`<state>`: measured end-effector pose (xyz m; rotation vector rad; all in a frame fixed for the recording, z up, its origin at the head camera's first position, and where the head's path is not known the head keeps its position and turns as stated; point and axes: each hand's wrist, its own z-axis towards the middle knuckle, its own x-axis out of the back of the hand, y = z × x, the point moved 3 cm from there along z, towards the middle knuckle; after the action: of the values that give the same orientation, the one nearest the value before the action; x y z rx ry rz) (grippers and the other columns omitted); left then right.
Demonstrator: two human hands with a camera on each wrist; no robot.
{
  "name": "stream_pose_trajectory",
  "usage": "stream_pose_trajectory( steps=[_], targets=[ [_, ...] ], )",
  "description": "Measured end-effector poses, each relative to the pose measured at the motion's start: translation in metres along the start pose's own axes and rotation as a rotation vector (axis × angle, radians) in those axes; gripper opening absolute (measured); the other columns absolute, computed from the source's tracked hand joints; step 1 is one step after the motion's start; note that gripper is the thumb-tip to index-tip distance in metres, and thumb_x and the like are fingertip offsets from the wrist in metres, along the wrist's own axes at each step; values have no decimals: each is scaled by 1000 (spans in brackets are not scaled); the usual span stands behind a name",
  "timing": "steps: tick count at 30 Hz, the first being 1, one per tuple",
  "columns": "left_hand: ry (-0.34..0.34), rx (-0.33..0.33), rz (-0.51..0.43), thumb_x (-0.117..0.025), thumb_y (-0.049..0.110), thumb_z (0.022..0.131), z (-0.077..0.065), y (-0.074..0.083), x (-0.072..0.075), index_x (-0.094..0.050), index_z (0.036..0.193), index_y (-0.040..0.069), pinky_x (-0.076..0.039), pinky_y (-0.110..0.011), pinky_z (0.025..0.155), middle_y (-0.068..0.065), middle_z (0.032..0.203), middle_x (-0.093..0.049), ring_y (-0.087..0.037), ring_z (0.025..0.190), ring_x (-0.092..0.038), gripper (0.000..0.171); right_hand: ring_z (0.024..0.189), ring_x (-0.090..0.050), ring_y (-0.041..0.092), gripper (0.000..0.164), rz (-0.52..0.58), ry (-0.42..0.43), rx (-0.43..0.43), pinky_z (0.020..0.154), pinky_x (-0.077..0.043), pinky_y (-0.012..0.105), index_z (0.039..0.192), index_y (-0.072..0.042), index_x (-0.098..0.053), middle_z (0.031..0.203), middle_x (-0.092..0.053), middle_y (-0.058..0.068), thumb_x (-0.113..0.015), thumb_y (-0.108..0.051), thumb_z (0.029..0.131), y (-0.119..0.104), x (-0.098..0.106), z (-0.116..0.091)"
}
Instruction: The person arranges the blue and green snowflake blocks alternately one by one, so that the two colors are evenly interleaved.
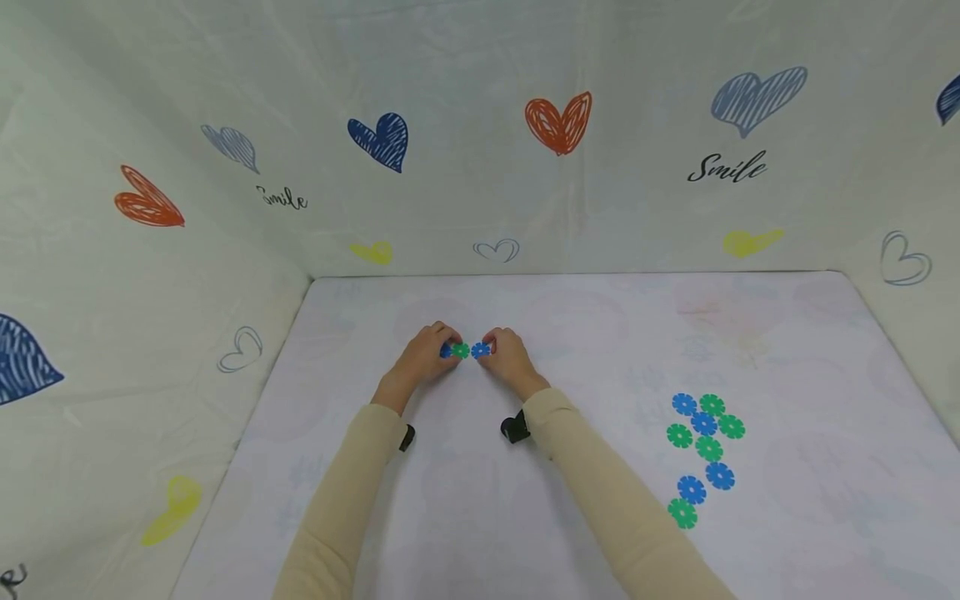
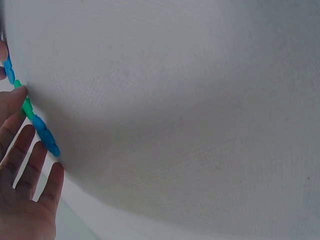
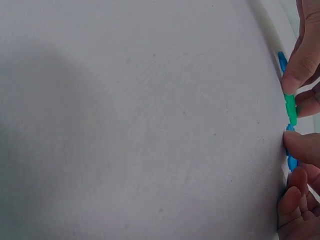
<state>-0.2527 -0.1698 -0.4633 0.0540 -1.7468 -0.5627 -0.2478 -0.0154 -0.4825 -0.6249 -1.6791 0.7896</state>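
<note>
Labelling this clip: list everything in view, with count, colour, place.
Tabletop: 1, whitish, centre and foreground
Loose notched discs: 9, five green and four blue, tabletop's right side
Held disc pair: 2, green and blue, left hand
Held single disc: 1, blue, right hand
Wall sheeting: count unclear, whitish, back and sides
Printed hearts: 13, red, blue and yellow, on sheeting, some cut off
"Smile" lettering: 2, black, on sheeting; cut-off script fragment, lower left
Wrist devices: 2, black, one per wrist
Sleeves: 2, beige, both arms
Hands: 2, bare, middle of head view
</note>
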Motion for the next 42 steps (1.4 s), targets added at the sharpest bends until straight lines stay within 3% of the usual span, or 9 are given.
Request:
stream_pose_trajectory(
  steps=[42],
  targets=[
    [-5,-3,0,-68,16,84,-1,2,2,-60,111,7,-40,-40,100,-10,117,-55,-28,110,-49,29,82,-49,20,31,-85,-12,-23,74,-45,31,113,-1,-57,96,-52,13,-65,-10,85,-5,-3,1]
  ],
)
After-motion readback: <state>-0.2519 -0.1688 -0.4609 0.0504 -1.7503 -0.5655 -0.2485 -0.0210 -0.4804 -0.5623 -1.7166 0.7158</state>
